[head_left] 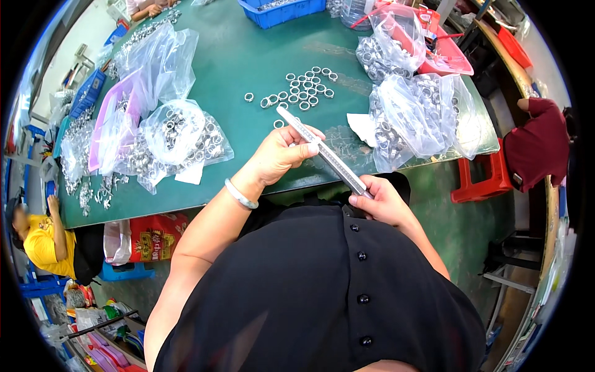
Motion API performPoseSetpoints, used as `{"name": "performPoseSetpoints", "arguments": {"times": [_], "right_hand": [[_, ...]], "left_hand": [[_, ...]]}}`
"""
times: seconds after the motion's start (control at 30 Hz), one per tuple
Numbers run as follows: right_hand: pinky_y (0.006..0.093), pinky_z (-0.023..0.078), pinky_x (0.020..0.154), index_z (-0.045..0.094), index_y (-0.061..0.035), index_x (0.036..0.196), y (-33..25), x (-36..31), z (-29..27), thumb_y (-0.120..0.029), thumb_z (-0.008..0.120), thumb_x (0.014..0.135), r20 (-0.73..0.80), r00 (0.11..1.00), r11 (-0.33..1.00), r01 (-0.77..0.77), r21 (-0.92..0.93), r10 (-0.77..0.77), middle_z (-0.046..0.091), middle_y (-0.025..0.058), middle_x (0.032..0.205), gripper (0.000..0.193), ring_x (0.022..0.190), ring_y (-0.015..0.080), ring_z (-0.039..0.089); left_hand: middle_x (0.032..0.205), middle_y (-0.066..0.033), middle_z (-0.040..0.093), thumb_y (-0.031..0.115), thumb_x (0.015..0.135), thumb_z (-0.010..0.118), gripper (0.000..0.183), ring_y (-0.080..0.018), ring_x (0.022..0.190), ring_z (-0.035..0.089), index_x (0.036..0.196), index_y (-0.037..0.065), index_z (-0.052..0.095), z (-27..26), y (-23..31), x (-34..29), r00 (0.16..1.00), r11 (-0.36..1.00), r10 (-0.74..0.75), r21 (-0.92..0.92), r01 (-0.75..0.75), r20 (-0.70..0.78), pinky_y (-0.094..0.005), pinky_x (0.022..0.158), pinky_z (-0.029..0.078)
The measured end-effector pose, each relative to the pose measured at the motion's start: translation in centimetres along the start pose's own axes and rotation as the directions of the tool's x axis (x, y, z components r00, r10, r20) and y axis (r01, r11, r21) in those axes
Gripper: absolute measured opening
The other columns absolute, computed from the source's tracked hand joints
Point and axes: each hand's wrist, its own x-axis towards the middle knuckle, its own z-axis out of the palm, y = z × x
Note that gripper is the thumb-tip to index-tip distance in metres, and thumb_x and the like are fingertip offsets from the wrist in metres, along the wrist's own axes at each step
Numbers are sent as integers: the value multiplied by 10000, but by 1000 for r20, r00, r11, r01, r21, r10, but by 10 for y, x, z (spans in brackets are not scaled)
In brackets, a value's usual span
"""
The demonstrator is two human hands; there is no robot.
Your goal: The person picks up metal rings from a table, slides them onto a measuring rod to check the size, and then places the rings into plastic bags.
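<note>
A silvery tapered ring mandrel [339, 166] with graduation marks slants across in front of me, its thin end up and to the left. My left hand [282, 152], with a pale bangle [240, 194] on the wrist, has its fingers closed around the thinner half. Whether a ring sits under those fingers I cannot make out. My right hand [385, 201] grips the thick end close to my body. Beyond the mandrel's tip, a cluster of silver rings [303, 95] lies on the green table [248, 59]. One ring [278, 124] lies just past my left hand.
Clear bags of rings stand left [186, 139] and right [396, 121]. A lilac tray [116, 118] lies left, a pink basket [455, 56] back right, a blue bin [282, 13] far back. Other people sit left [43, 245] and right [539, 146], near a red stool [480, 180].
</note>
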Motion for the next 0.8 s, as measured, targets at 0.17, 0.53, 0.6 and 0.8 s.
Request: {"name": "performPoseSetpoints", "arguments": {"times": [0.17, 0.53, 0.6, 0.8], "right_hand": [[181, 324, 391, 486, -72, 746, -7, -2, 2, -95, 595, 789, -8, 1000, 1000, 7, -19, -7, 422, -67, 566, 119, 443, 14, 394], [168, 314, 390, 487, -71, 724, -7, -2, 0, -61, 596, 776, -69, 998, 998, 0, 56, 4, 460, -46, 580, 122, 429, 21, 408], [176, 316, 385, 493, -67, 733, -1, -1, -2, -68, 600, 777, -68, 998, 998, 12, 63, -8, 450, -49, 556, 116, 418, 23, 406], [182, 310, 382, 491, -65, 721, 0, -2, -3, -71, 601, 776, -83, 996, 998, 20, 59, -15, 438, -51, 532, 123, 409, 25, 403]], "left_hand": [[625, 46, 414, 156, 840, 553, 118, -42, 491, 328, 909, 61, 542, -26, 16, -2, 951, 927, 238, -246, -282, -195, -167, 424, 245], [840, -95, 564, 153, 805, 519, 162, -217, 750, 550, 897, 20, 531, -57, 19, -17, 844, 889, 11, -381, -253, -536, -292, 573, 470], [805, -82, 571, 159, 809, 539, 150, -208, 733, 555, 871, 22, 542, -53, 19, -17, 834, 913, -24, -352, -206, -552, -272, 546, 459], [669, -12, 539, 146, 799, 589, 113, -118, 590, 509, 830, 39, 573, -60, 18, -16, 833, 976, 40, -156, -150, -551, -186, 431, 366]]}}
